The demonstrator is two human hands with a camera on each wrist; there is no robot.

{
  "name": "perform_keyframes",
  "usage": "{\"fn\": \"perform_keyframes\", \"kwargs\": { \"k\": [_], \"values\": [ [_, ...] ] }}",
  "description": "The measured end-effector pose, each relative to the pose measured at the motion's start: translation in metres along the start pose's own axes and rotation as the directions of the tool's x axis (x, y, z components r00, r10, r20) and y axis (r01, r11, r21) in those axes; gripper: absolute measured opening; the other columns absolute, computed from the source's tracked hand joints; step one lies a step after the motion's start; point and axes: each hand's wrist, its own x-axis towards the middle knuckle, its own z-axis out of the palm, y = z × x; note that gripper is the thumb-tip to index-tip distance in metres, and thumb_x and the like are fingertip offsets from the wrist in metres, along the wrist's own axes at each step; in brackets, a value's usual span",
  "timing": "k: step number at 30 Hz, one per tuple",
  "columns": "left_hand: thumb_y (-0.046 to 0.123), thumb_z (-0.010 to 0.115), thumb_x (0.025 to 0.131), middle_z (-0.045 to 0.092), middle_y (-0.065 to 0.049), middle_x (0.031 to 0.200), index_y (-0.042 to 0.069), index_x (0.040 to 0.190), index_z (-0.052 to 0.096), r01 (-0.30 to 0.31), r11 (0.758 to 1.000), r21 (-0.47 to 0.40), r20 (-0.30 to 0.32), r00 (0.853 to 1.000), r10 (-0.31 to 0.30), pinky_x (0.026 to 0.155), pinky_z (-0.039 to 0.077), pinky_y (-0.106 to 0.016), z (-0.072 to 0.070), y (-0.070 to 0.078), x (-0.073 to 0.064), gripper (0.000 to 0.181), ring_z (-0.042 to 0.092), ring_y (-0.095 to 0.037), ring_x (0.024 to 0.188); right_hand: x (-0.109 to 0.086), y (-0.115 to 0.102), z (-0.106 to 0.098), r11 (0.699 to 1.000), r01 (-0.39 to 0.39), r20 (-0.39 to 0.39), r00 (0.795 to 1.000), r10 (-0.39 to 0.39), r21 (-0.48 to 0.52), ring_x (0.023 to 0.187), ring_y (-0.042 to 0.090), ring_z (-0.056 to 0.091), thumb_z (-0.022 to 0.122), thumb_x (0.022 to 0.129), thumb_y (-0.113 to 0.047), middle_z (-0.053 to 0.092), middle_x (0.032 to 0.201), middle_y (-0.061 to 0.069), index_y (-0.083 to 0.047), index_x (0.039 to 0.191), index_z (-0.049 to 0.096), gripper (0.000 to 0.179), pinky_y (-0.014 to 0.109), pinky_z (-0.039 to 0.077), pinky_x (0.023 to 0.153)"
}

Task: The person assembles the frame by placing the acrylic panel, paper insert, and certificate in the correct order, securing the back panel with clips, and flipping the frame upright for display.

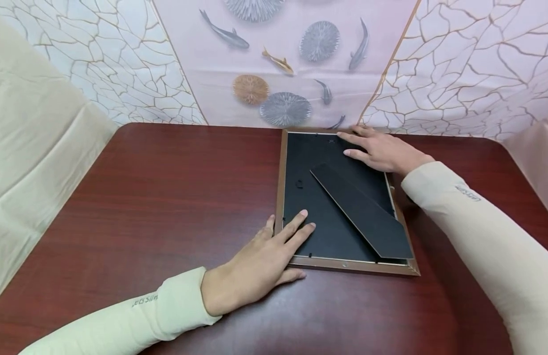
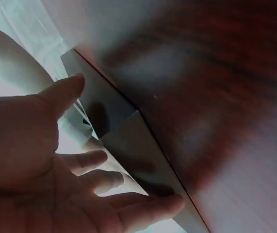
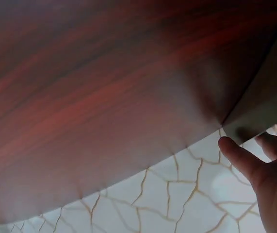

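A picture frame [image 1: 280, 182] with a brown rim lies face down on the table, its black backing board [image 1: 309, 222] uppermost. The black easel stand [image 1: 362, 212] slants across the board. At the near left corner my left hand [image 1: 260, 261] rests with spread fingers, some over the backing, thumb by the near side. My right hand [image 1: 385, 150] lies across the far right corner, fingers extended over the rim and board. In the left wrist view, fingers and thumb touch the frame's outer sides [image 2: 133, 141]. The right wrist view has the hand [image 3: 274, 179] at a frame corner [image 3: 262, 92].
The dark red wooden table [image 1: 189, 197] extends left of the frame and in front of it. A patterned backdrop [image 1: 283, 64] rises behind the table's far edge, and pale cloth [image 1: 34, 148] hangs at the left.
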Motion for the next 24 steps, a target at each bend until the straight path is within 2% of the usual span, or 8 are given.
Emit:
{"fn": "perform_keyframes", "kwargs": {
  "k": [3,5,7,10,15,19,21,24],
  "values": [
    [0.042,0.063,0.105,0.024,-0.011,0.175,0.015,0.164,0.034,-0.006,0.995,0.098,0.008,1.0,0.005,0.104,0.054,-0.06,0.001,0.006,0.0,0.071,0.051,-0.066,0.132,0.005,-0.001,0.002,1.0,0.006,0.002,1.0,-0.006,-0.002,0.158,0.054,0.015,0.036,0.111,-0.055,0.017,0.172,0.03,-0.029,0.168,0.024,0.064,0.072,0.019,0.122],
    [0.037,0.062,0.106,0.026,-0.01,0.174,0.018,0.164,0.036,-0.024,0.988,0.151,0.01,1.0,0.023,0.1,0.056,-0.06,0.001,0.008,0.0,0.066,0.053,-0.068,0.127,0.006,-0.002,0.003,1.0,0.013,-0.004,1.0,-0.013,-0.012,0.157,0.055,0.015,0.035,0.112,-0.055,0.017,0.171,0.031,-0.031,0.168,0.025,0.062,0.072,0.019,0.123],
    [0.031,0.063,0.106,0.027,-0.012,0.173,0.018,0.162,0.039,-0.048,0.986,0.162,0.004,0.999,0.048,0.104,0.053,-0.062,0.0,0.009,-0.001,0.062,0.056,-0.066,0.126,0.006,-0.004,0.003,1.0,0.012,-0.006,1.0,-0.012,-0.016,0.158,0.055,0.015,0.036,0.112,-0.053,0.016,0.17,0.032,-0.031,0.167,0.026,0.06,0.072,0.019,0.123],
    [0.025,0.063,0.106,0.027,-0.011,0.174,0.019,0.161,0.042,-0.053,0.994,0.095,0.005,0.999,0.053,0.104,0.054,-0.06,-0.002,0.008,-0.005,0.058,0.052,-0.069,0.128,0.001,-0.008,0.002,1.0,-0.005,0.002,1.0,0.005,-0.006,0.157,0.054,0.016,0.037,0.112,-0.054,0.015,0.171,0.032,-0.034,0.167,0.026,0.06,0.074,0.022,0.12],
    [0.014,0.065,0.104,0.024,-0.006,0.175,0.019,0.157,0.049,-0.008,0.999,-0.051,-0.026,1.0,0.007,0.069,0.065,-0.044,-0.007,0.003,-0.016,0.055,0.036,-0.077,0.133,-0.01,-0.013,0.0,0.999,-0.023,0.002,1.0,0.023,0.027,0.156,0.055,0.018,0.038,0.111,-0.054,0.011,0.171,0.033,-0.035,0.167,0.026,0.06,0.073,0.026,0.118],
    [0.005,0.068,0.1,0.029,-0.005,0.173,0.017,0.152,0.054,-0.005,0.997,-0.071,-0.121,0.993,-0.004,0.063,0.064,-0.045,-0.016,-0.003,-0.024,0.055,0.038,-0.072,0.137,-0.024,-0.014,0.001,0.996,-0.035,-0.016,0.999,0.037,0.084,0.153,0.06,0.022,0.04,0.112,-0.052,0.008,0.17,0.036,-0.035,0.167,0.026,0.059,0.074,0.027,0.117],
    [0.004,0.071,0.098,0.032,-0.005,0.172,0.017,0.15,0.056,0.003,0.998,-0.064,-0.182,0.983,-0.014,0.069,0.065,-0.05,-0.02,-0.006,-0.028,0.056,0.044,-0.067,0.136,-0.031,-0.014,0.002,0.993,-0.042,-0.029,0.999,0.046,0.114,0.151,0.062,0.024,0.04,0.112,-0.052,0.009,0.17,0.037,-0.036,0.167,0.026,0.059,0.075,0.028,0.116],
    [0.005,0.077,0.093,0.037,-0.008,0.17,0.014,0.148,0.058,0.002,0.999,-0.037,-0.284,0.959,-0.013,0.084,0.063,-0.054,-0.025,-0.014,-0.034,0.059,0.059,-0.053,0.131,-0.043,-0.015,0.003,0.989,-0.037,-0.063,0.997,0.047,0.146,0.149,0.061,0.027,0.041,0.112,-0.049,0.013,0.167,0.039,-0.037,0.167,0.025,0.059,0.074,0.029,0.115]
  ]
}}
